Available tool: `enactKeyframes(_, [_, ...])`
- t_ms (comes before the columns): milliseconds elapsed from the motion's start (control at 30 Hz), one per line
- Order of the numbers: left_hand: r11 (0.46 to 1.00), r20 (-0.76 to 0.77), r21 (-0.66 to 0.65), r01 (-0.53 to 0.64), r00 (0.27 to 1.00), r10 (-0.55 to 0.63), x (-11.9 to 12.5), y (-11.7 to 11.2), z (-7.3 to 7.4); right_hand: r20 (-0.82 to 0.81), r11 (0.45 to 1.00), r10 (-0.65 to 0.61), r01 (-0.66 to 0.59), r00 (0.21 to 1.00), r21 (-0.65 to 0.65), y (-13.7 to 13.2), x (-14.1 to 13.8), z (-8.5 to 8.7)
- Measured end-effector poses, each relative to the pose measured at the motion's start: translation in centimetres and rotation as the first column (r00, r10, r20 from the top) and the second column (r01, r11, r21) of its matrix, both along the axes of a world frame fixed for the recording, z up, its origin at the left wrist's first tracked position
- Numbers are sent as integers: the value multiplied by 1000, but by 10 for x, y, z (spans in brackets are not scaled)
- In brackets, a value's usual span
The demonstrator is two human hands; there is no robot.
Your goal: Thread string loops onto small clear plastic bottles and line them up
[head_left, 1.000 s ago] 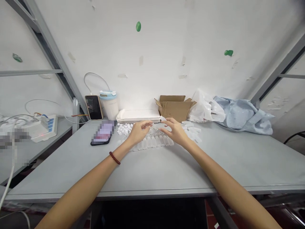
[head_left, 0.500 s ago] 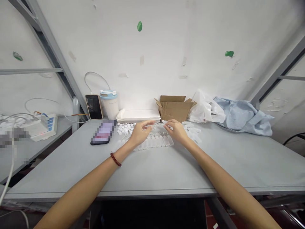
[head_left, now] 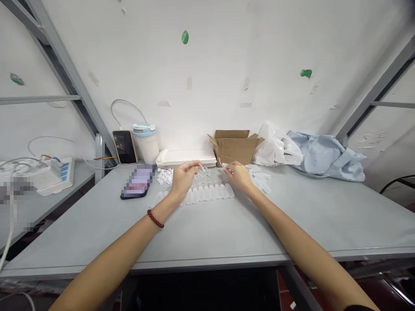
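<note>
My left hand (head_left: pixel 183 178), with a dark red bead bracelet at the wrist, is closed in a pinch on a thin white cord (head_left: pixel 201 165) above a small tangle of cord. Opposite it, my right hand (head_left: pixel 239 175) pinches a slim white strip (head_left: pixel 221 163), perhaps cord; its far end points up and away. Between and below the hands, several translucent white tags (head_left: pixel 207 193) with cord loops lie side by side in a row. Small white caps (head_left: pixel 164 176) are heaped left of my left hand. More loose white pieces (head_left: pixel 263 183) lie right of my right hand.
Along the wall stand a phone (head_left: pixel 125 147), a lidded cup (head_left: pixel 146 144), a white stack (head_left: pixel 186 158), an open cardboard box (head_left: pixel 234 150), a white plastic bag (head_left: pixel 275 147) and blue cloth (head_left: pixel 324 153). Another phone (head_left: pixel 138 181) lies flat; a power strip (head_left: pixel 58 177) is at left.
My left hand has drawn left and turned more upright, widening the gap between the hands. More of the cord tangle shows. The whole view has shifted slightly.
</note>
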State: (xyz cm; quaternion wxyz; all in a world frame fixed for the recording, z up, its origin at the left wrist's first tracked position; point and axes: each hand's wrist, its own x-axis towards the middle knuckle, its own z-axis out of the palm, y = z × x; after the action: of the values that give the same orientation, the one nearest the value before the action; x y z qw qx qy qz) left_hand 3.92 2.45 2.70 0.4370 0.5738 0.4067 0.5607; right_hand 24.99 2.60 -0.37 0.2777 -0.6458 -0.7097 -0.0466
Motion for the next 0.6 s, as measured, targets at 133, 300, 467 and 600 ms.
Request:
enactKeyframes(133, [998,81,-39,-59,995,62,-5,2,7,-2,1000,-4,4,1000,-1,0,1,1])
enactKeyframes(300, [996,48,-84,-26,998,31,-6,5,5,-56,998,39,-37,998,43,0,-6,-1])
enactKeyframes(467, [995,57,-91,30,998,-25,-4,2,3,-103,989,105,-94,989,111,-4,-10,2])
enactKeyframes(600, [991,110,-119,67,992,-54,-4,0,5,-306,971,229,-193,924,144,-21,-17,16])
